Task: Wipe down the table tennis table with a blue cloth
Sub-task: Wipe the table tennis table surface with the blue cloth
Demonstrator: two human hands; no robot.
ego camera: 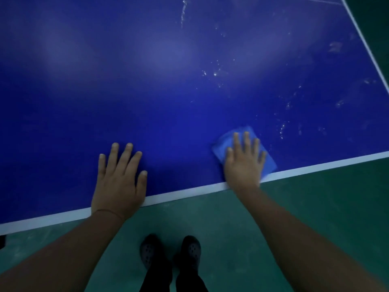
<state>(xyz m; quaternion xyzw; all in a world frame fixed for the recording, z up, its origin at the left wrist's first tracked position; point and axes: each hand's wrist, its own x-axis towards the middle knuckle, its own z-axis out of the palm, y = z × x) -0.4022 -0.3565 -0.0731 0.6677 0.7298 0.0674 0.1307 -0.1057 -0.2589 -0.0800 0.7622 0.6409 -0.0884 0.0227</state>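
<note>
The dark blue table tennis table (168, 91) fills the upper part of the head view, with a white line along its near edge. A folded light blue cloth (223, 144) lies flat on the table close to that edge. My right hand (244, 161) presses flat on the cloth with straight, spread fingers and covers most of it. My left hand (120, 178) rests flat on the bare table surface to the left, fingers straight, with nothing under it.
Pale smudges and specks (282, 127) mark the table's right half, and a streak (184, 11) shows near the top. A white side line (366, 51) runs along the right edge. Green floor (315, 207) lies below, with my two dark shoes (170, 249).
</note>
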